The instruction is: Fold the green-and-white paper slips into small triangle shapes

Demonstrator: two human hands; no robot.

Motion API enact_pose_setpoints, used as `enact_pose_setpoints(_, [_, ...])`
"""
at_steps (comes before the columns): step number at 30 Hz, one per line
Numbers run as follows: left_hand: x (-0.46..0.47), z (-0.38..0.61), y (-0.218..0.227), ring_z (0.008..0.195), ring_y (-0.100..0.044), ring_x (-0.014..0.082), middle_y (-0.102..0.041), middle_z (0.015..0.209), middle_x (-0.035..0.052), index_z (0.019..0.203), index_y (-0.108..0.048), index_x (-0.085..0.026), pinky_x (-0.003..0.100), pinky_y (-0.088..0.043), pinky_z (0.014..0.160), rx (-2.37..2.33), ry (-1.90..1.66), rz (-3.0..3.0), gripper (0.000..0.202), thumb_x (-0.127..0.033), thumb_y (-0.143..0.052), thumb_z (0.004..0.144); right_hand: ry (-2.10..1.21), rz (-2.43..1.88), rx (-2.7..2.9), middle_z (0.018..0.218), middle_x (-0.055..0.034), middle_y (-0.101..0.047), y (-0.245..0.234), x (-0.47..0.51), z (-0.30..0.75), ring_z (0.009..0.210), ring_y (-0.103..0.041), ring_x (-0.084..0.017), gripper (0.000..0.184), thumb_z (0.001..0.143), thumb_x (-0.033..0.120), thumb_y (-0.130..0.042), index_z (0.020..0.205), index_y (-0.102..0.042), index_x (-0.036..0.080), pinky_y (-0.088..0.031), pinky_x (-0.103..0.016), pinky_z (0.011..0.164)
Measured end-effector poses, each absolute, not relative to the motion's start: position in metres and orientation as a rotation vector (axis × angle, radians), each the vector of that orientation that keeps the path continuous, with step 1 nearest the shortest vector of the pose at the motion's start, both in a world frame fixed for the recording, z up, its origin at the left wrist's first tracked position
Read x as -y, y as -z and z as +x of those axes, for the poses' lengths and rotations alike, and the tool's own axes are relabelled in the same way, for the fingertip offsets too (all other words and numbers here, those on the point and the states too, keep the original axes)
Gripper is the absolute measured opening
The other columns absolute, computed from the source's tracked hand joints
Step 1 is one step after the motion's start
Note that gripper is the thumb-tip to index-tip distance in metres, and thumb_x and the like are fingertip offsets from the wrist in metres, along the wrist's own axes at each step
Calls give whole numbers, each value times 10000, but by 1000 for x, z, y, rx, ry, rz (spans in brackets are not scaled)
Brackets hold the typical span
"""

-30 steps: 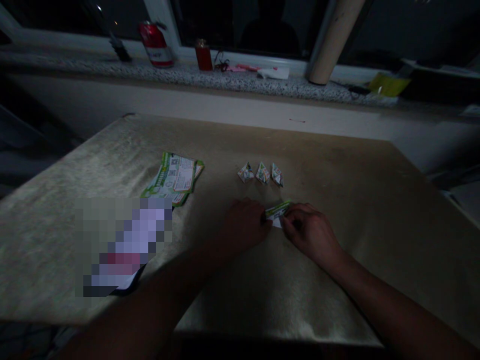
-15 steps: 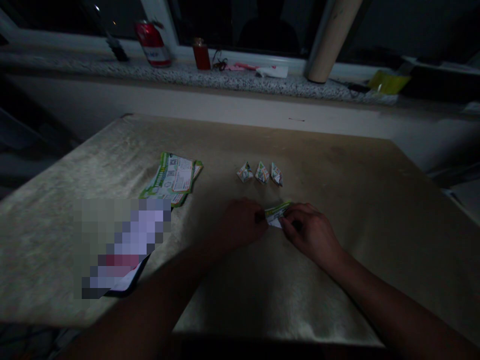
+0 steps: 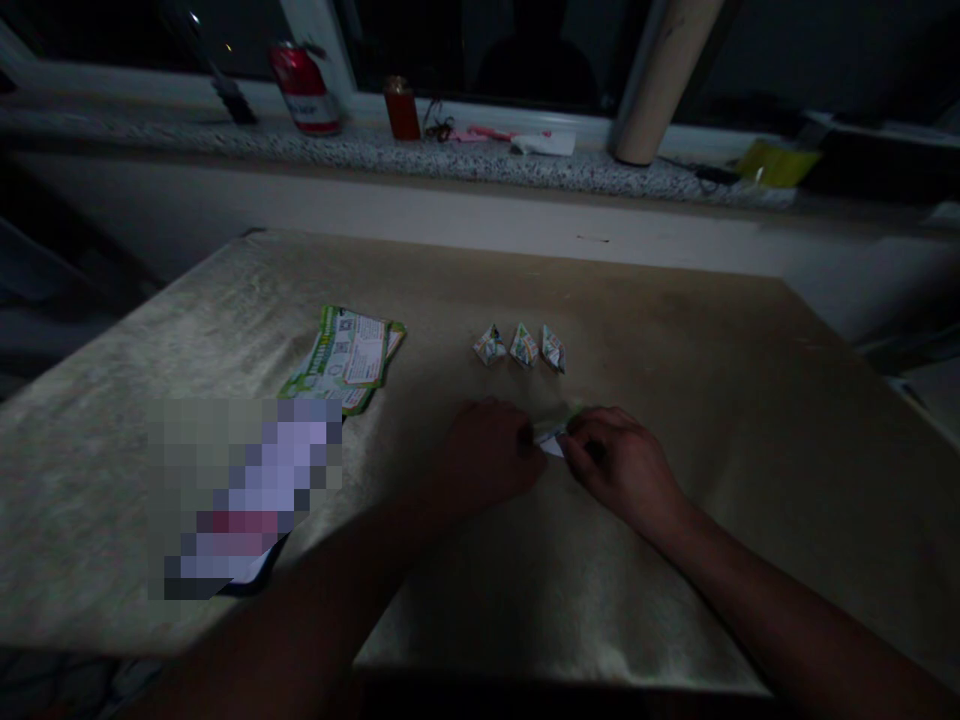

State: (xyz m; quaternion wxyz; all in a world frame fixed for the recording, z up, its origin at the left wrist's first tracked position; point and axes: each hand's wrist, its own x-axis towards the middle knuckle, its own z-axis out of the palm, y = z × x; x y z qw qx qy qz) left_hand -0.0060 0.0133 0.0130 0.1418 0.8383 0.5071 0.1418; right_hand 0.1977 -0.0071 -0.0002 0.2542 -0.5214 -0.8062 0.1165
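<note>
Between my two hands is a small piece of printed paper (image 3: 553, 446), partly folded, its white underside showing. My left hand (image 3: 491, 450) grips its left end with bent fingers, the fingertips dark and partly hidden. On the other end, the thumb and fingers of my right hand (image 3: 619, 455) pinch the paper just above the table. Just beyond the hands stand three small folded paper boats in a row: a left one (image 3: 490, 345), a middle one (image 3: 524, 346) and a right one (image 3: 553, 349).
Green-and-white printed leaflets (image 3: 352, 350) lie on the cloth-covered table (image 3: 660, 340) to the left. Nearer me is a phone-like object (image 3: 262, 500), mostly pixelated. On the windowsill (image 3: 465, 160) stand a red can (image 3: 306, 90), a small orange-red jar (image 3: 402, 108) and a wooden cylinder (image 3: 664, 85).
The paper's green printed face has turned over or bent down, so less of it shows. My left hand has shifted slightly right and nearer; my right hand has barely moved.
</note>
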Motion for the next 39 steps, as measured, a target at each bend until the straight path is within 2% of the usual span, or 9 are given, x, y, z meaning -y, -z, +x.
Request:
enact_pose_setpoints(3, [-12,-3,-13,849,-638,258,-699,860,84,861,-691,-165,401,-462,830,-1488,-364,2437,271,-421,-618,812,-314,-1421,2195,889,-73,-705,1,7,198,878,-646,-231,174,915,251,-609,758,-665,200,-508,-368,841])
enact_pose_setpoints(6, [-12,1,-12,880,-644,263,-706,893,96,890,-698,-163,419,-454,863,-1538,-349,2450,342,-479,-570,871,-323,-1422,2201,900,-79,-705,1,7,197,898,-647,-236,176,914,249,-607,757,-668,198,-510,-373,850])
enact_pose_setpoints(15, [-14,3,-5,892,-647,267,-707,866,92,897,-702,-163,430,-446,869,-1566,-339,2481,292,-417,-558,901,-352,-1397,2139,879,-62,-718,0,6,197,853,-652,-217,178,877,191,-615,702,-649,201,-514,-356,812])
enact_pose_setpoints(21, [-13,4,-6,909,-640,268,-714,901,85,898,-700,-171,437,-450,872,-1549,-362,2486,264,-394,-559,895,-370,-1412,2122,870,-69,-705,1,5,197,857,-652,-222,171,870,205,-635,699,-631,200,-519,-354,805])
enact_pose_setpoints(27, [-12,7,-8,906,-644,279,-712,887,90,896,-707,-170,452,-452,869,-1581,-355,2477,297,-421,-547,901,-355,-1438,2132,879,-67,-704,3,4,198,858,-653,-224,167,865,209,-648,699,-638,200,-516,-355,798])
enact_pose_setpoints(35, [-12,7,-6,928,-643,270,-720,913,91,916,-704,-170,436,-444,894,-1591,-341,2455,279,-412,-567,889,-374,-1462,2098,884,-63,-713,5,3,197,874,-656,-224,169,848,209,-663,682,-634,204,-518,-352,810])
enact_pose_setpoints(39, [-15,1,-8,919,-643,263,-712,899,86,896,-693,-166,418,-447,888,-1519,-335,2467,223,-356,-577,877,-392,-1459,2084,879,-59,-707,5,3,198,868,-656,-222,163,840,200,-671,682,-633,203,-518,-352,808])
